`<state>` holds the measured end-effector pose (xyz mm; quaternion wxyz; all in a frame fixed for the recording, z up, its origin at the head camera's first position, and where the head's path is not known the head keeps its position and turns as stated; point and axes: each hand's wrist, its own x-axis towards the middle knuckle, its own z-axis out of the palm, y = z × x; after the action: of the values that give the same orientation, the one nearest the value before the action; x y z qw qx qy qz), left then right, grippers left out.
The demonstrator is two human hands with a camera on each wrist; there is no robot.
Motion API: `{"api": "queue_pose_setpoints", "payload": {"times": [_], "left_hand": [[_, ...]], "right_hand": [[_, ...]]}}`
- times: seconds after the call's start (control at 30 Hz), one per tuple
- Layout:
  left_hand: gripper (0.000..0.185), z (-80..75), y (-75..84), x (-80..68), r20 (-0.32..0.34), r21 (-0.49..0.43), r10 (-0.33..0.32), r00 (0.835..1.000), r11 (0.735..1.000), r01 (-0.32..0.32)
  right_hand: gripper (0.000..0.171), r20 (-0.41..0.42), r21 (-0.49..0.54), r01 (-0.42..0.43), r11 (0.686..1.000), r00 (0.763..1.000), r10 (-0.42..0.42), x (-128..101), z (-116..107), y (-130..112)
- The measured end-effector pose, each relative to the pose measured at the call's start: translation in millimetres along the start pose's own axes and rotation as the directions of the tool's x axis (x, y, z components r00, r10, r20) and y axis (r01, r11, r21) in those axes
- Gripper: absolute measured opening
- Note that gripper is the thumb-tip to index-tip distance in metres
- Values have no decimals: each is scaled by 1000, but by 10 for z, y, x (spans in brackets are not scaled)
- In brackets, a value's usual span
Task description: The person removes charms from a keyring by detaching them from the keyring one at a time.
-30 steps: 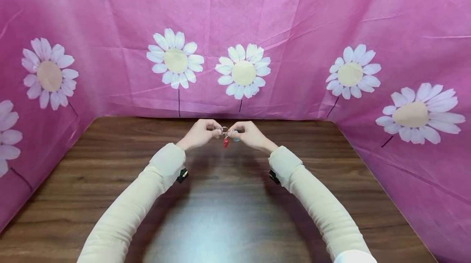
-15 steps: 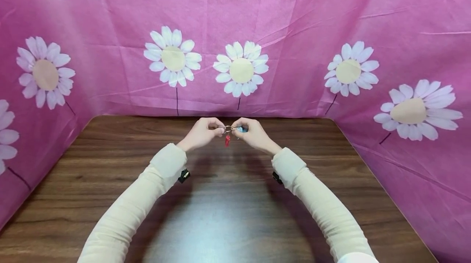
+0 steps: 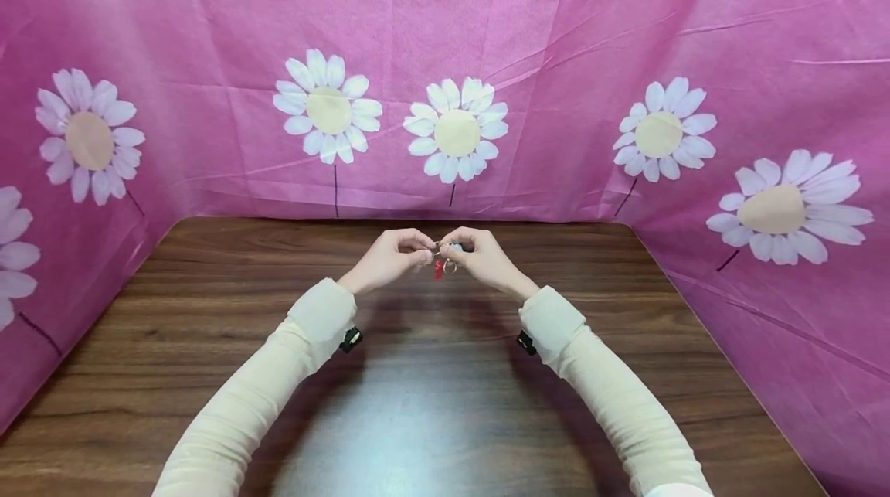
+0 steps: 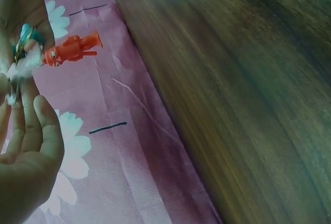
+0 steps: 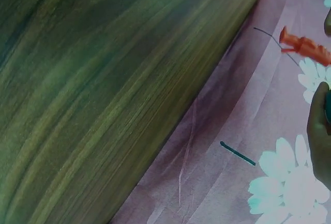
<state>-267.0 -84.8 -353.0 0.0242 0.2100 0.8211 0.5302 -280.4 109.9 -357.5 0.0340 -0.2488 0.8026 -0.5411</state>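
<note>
Over the far part of the table my left hand (image 3: 389,259) and right hand (image 3: 489,259) meet almost fingertip to fingertip. Both pinch parts of a keychain with thumb and forefinger. A small red figurine charm (image 3: 438,270) dangles below the fingertips, and a metal key ring (image 3: 450,267) hangs beside it. Part of a blue charm (image 3: 456,247) shows at my right fingers. In the left wrist view the figurine (image 4: 72,49) has eyes and sticks out sideways, near a teal piece (image 4: 27,40). Fingers hide the exact pinch points. The right wrist view catches only the figurine (image 5: 305,47) and some fingers.
A brown wood-grain table (image 3: 417,373) lies under both forearms. Pink cloth (image 3: 542,33) printed with white daisies rises along its back and sides. A small black device (image 3: 351,339) sits at the left wrist, another (image 3: 526,342) at the right.
The fingertips have come closer together and slightly lower. The ring, earlier stretched between both hands, now hangs below the right fingers next to the figurine. Less of the blue charm shows than half a second ago.
</note>
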Motion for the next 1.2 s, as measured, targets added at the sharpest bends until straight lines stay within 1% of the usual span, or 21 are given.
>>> {"api": "queue_pose_setpoints", "payload": {"times": [0.1, 0.23, 0.3, 0.37, 0.43, 0.5, 0.63, 0.73, 0.8, 0.87, 0.97, 1.1, 1.2], "left_hand": [[11, 31, 25, -12, -8, 52, 30, 1000, 998, -30], [10, 55, 61, -4, -55, 101, 63, 997, 993, -57], [10, 64, 75, 13, -75, 106, 66, 995, 993, -58], [10, 71, 93, 25, -88, 110, 68, 994, 992, -58], [10, 78, 112, 33, -90, 117, 74, 993, 991, -63], [10, 86, 129, 32, -88, 118, 76, 993, 991, -65], [11, 88, 151, 7, -105, 115, 80, 991, 991, -67], [11, 79, 155, -23, -106, 68, 58, 993, 996, -51], [11, 70, 154, -42, -96, 41, 52, 994, 998, -48], [12, 63, 161, -60, -85, 19, 45, 995, 999, -44], [13, 60, 158, -73, -85, 31, 49, 995, 998, -46], [12, 84, 153, -81, -110, 66, 41, 993, 997, -33], [9, 116, 155, -79, -133, 74, 60, 989, 996, -51]], "right_hand": [[11, -2, 38, -7, 999, 1000, 7, -8, 6, 13], [15, 2, 69, -59, 996, 998, 59, -20, 18, 45], [19, 25, 82, -83, 993, 996, 81, -30, 27, 62], [23, 57, 97, -85, 992, 995, 80, -37, 41, 78], [24, 82, 82, -71, 994, 995, 64, -43, 55, 86], [20, 87, 52, -61, 997, 995, 57, -50, 63, 77], [12, 60, 4, -58, 998, 997, 58, -100, 40, -44], [12, 31, 32, -66, 997, 997, 65, -157, -4, -172], [13, 22, 55, -52, 997, 998, 51, -185, -34, -224], [14, 6, 69, -33, 997, 999, 33, -183, -61, -195], [14, -18, 76, -17, 997, 1000, 19, -166, -73, -131], [13, -51, 39, -20, 999, 998, 22, -161, -44, -96], [14, -63, 7, -10, 1000, 998, 10, -167, -22, -105]]}}
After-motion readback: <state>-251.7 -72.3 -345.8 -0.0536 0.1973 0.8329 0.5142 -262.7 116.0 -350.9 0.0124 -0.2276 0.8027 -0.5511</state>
